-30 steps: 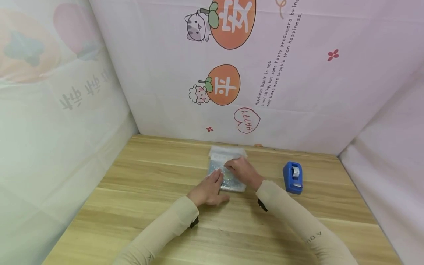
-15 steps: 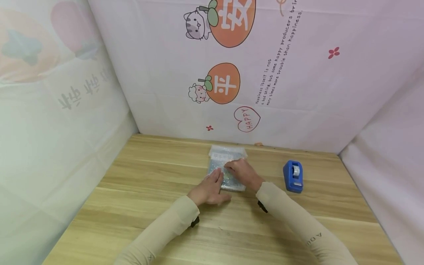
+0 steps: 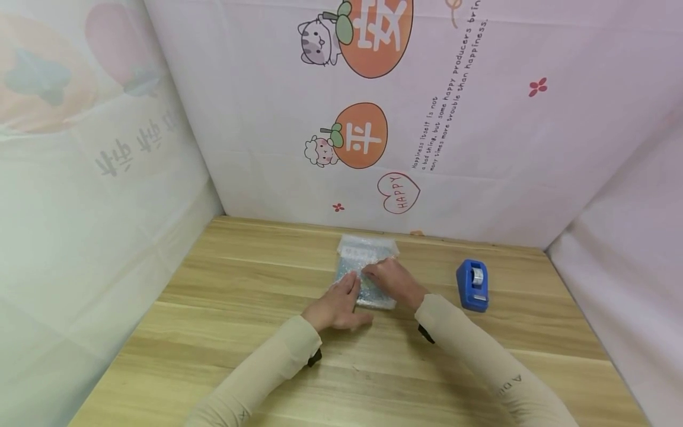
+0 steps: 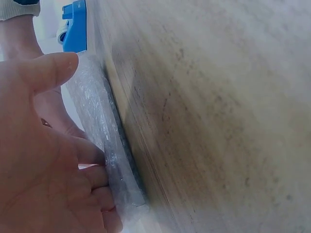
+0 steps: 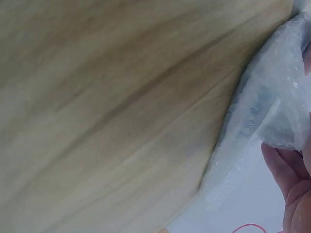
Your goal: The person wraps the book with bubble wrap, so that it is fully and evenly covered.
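Step, judged: sealing flat, bluish, clear-bubble-wrapped packet (image 3: 353, 262). Left hand (image 3: 335, 305) touches its left side, fingers straight; right hand (image 3: 396, 281) curls over its right, cannot tell if pinching. Next likely needs steady hold-down.

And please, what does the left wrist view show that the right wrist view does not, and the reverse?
Only the left wrist view shows the blue tape dispenser, the palm of the left hand and a sleeve cuff.

Only the right wrist view shows a curved red line, low in the picture.

Both show the bubble-wrapped package, the wood-grain tabletop and part of the right hand.
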`<action>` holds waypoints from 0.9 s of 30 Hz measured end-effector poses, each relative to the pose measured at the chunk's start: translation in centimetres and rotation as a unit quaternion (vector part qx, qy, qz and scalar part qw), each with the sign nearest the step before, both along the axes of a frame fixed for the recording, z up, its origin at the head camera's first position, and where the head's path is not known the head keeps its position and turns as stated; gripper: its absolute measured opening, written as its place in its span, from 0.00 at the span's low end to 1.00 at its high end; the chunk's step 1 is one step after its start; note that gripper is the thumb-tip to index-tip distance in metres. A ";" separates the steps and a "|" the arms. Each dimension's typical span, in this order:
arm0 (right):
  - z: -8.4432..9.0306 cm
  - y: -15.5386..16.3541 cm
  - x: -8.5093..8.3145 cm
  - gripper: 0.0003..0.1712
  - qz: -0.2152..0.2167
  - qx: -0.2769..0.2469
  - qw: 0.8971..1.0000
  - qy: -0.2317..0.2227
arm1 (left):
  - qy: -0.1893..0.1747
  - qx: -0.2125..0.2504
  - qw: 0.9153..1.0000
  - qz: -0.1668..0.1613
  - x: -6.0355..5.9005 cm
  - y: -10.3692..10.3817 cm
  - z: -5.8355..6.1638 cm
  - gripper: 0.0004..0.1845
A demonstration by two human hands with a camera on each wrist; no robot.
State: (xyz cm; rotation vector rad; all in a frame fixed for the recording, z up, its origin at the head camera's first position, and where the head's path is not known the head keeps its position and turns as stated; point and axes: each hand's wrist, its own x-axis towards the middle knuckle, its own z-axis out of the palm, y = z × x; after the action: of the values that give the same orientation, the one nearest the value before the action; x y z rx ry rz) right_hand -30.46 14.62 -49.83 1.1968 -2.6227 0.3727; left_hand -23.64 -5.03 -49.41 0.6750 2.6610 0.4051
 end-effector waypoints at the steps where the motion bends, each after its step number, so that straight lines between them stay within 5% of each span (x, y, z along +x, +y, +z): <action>1: 0.0 0.0 0.0 0.09 0.002 0.009 1.000 0.005 | -0.002 0.000 1.000 0.000 0.0 0.0 0.0 0.54; 13: 1.1 -0.5 0.6 0.09 0.011 0.118 0.991 0.057 | 0.006 0.008 1.000 0.002 0.1 0.1 -0.2 0.54; 27: 0.5 -0.7 1.9 0.10 0.013 0.129 0.990 0.053 | -0.017 0.047 0.999 -0.012 -0.4 -0.5 0.4 0.55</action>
State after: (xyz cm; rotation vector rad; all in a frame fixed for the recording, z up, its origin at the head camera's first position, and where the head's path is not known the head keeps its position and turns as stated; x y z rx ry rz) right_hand -28.55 13.96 -49.35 1.2888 -2.6238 -0.0295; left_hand -24.05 -5.57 -49.06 0.7216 2.6131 0.5325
